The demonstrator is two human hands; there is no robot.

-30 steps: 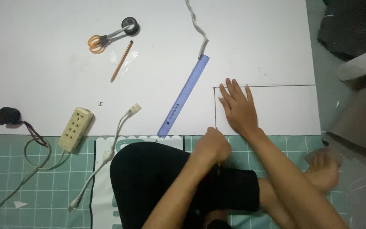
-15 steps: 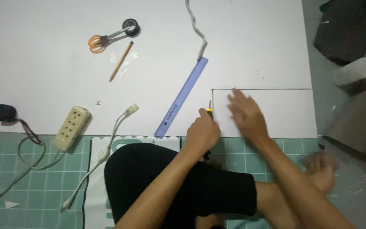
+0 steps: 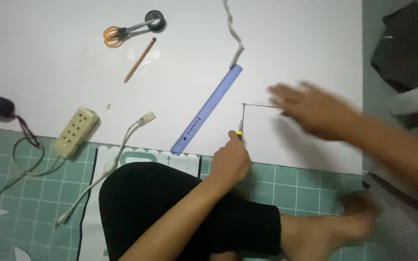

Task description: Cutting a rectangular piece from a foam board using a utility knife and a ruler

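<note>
Head view: left hand (image 3: pixel 231 162) is gripping a yellow-tipped cutter (image 3: pixel 239 135) at the near edge of the white sheet (image 3: pixel 73 72), its tip sitting on the pencilled line (image 3: pixel 242 121) running away from the person. Right hand (image 3: pixel 315 111), open and blurred, is hovering over the drawn corner, having slid rightward since the earlier frame. Blue ruler (image 3: pixel 209 108) is lying diagonally just left.

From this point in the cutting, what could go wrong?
1. The left hand holds a yellow-tipped knife on the white sheet, while the blurred right hand hovers beside the cut line; fingers may stray into the blade's path.
2. The blue ruler lies apart from the line, so the freehand cut may wander.
3. The bent knee sits close below the knife.
</note>
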